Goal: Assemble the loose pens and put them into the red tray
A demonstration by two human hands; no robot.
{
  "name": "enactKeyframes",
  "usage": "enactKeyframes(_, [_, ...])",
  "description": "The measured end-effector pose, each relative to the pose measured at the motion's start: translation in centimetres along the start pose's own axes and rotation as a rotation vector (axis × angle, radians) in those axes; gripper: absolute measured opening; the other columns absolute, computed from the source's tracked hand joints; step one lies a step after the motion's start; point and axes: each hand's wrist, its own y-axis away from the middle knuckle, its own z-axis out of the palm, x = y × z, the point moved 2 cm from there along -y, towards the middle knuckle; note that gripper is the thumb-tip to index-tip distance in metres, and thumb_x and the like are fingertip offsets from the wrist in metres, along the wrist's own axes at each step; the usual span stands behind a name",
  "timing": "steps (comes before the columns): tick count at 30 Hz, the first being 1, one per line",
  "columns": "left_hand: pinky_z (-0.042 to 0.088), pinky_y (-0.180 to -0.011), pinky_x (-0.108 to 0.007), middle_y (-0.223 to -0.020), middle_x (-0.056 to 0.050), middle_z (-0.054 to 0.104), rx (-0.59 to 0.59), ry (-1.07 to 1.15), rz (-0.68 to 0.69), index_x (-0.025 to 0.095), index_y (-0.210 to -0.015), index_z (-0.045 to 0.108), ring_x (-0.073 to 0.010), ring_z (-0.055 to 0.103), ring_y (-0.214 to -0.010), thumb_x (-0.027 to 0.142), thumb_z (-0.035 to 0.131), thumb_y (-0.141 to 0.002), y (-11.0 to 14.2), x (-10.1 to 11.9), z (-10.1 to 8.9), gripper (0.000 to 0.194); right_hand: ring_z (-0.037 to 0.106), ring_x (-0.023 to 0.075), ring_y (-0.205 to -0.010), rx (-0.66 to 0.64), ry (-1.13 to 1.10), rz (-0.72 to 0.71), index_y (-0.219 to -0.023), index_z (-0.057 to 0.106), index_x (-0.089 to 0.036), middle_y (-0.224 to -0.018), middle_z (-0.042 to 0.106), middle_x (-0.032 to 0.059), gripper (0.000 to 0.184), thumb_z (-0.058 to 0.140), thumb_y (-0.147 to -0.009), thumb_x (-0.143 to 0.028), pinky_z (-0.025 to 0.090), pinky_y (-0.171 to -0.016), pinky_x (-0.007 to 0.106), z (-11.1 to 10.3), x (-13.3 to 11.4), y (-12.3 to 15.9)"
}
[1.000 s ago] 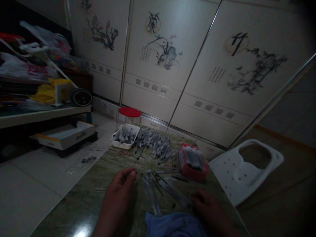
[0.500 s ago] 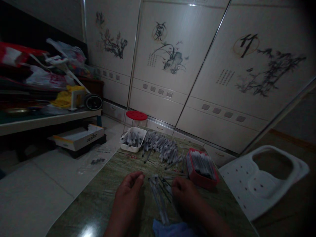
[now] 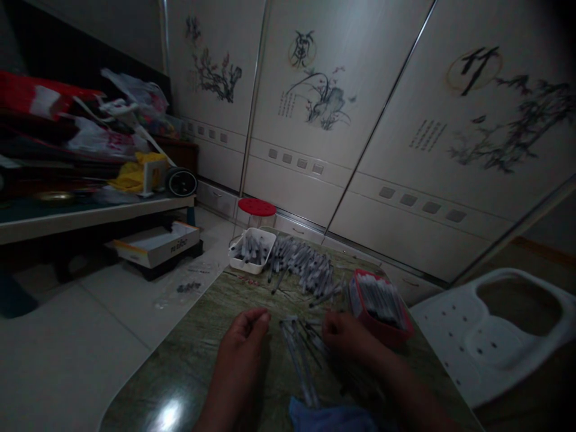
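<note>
My left hand (image 3: 243,345) hovers over the left side of the marbled table (image 3: 198,354), thumb and fingers pinched together; anything between them is too small to make out. To the right, my right hand (image 3: 344,333) is curled closed beside some loose dark, thin pieces (image 3: 310,342), and its grip is hidden. Between the hands lie long clear pen-like tubes (image 3: 299,366), their near ends by a blue cloth (image 3: 330,419). A heap of clear pens with dark ends (image 3: 303,264) spreads farther back. More pens stand in a red box (image 3: 391,333) close to my right hand.
A white tub (image 3: 245,266) of pens stands at the table's far left corner. Behind it is a red stool (image 3: 256,207). A white plastic chair (image 3: 450,345) adjoins the right edge. On the left are a cluttered bench (image 3: 135,210) and an open carton (image 3: 157,249).
My view has turned slightly, so the scene sits farther right. My right hand has shifted slightly away from the tubes; the left keeps its pinched shape.
</note>
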Motion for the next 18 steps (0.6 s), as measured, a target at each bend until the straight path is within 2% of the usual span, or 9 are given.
enactKeyframes(2, [0.045, -0.080, -0.034, -0.103, -0.009, 0.077, 0.004, 0.012, -0.003, 0.018, -0.107, 0.072, -0.0256, 0.065, -0.095, 0.051, 0.074, -0.081, 0.1, 0.1, 0.1, 0.043, 0.068, 0.0158, -0.077, -0.031, 0.005, 0.011, -0.087, 0.071, -0.016, -0.084, 0.072, -0.0009, 0.005, 0.075, -0.090, -0.015, 0.051, -0.067, 0.026, 0.1, 0.2, 1.0])
enactKeyframes(4, [0.045, -0.080, -0.034, -0.102, -0.009, 0.077, 0.006, 0.019, -0.002, 0.017, -0.105, 0.072, -0.0255, 0.065, -0.094, 0.050, 0.074, -0.080, 0.1, 0.2, 0.1, 0.042, 0.063, 0.0140, -0.069, -0.045, 0.007, 0.035, -0.077, 0.068, -0.017, -0.072, 0.068, -0.0029, 0.015, 0.070, -0.079, -0.003, 0.039, -0.057, 0.023, 0.3, 0.3, 1.7])
enactKeyframes(6, [0.045, -0.080, -0.033, -0.101, -0.009, 0.078, 0.013, 0.012, 0.007, 0.017, -0.104, 0.073, -0.0251, 0.065, -0.093, 0.049, 0.074, -0.080, 0.2, 0.2, 0.1, 0.040, 0.061, 0.0136, -0.067, -0.036, 0.008, 0.055, -0.076, 0.065, -0.018, -0.070, 0.067, -0.0036, 0.016, 0.066, -0.075, -0.002, 0.033, -0.055, 0.023, 0.4, 0.5, 2.0])
enactKeyframes(13, [0.045, -0.079, -0.034, -0.103, -0.010, 0.078, 0.007, -0.016, 0.017, 0.018, -0.107, 0.073, -0.0252, 0.065, -0.092, 0.051, 0.072, -0.082, 0.1, 0.1, 0.0, 0.041, 0.059, 0.0153, -0.072, 0.044, 0.013, 0.079, -0.078, 0.059, -0.020, -0.074, 0.065, -0.0026, 0.015, 0.060, -0.077, -0.005, 0.032, -0.061, 0.025, 0.0, 1.0, 1.9])
enactKeyframes(18, [0.045, -0.078, -0.035, -0.102, -0.011, 0.078, 0.018, -0.015, 0.017, 0.017, -0.104, 0.073, -0.0266, 0.066, -0.092, 0.052, 0.073, -0.079, 0.2, 0.2, 0.2, 0.042, 0.058, 0.0146, -0.070, 0.034, -0.014, 0.083, -0.076, 0.059, -0.021, -0.072, 0.063, -0.0028, 0.013, 0.056, -0.079, -0.009, 0.029, -0.056, 0.024, 0.5, -0.1, 3.9])
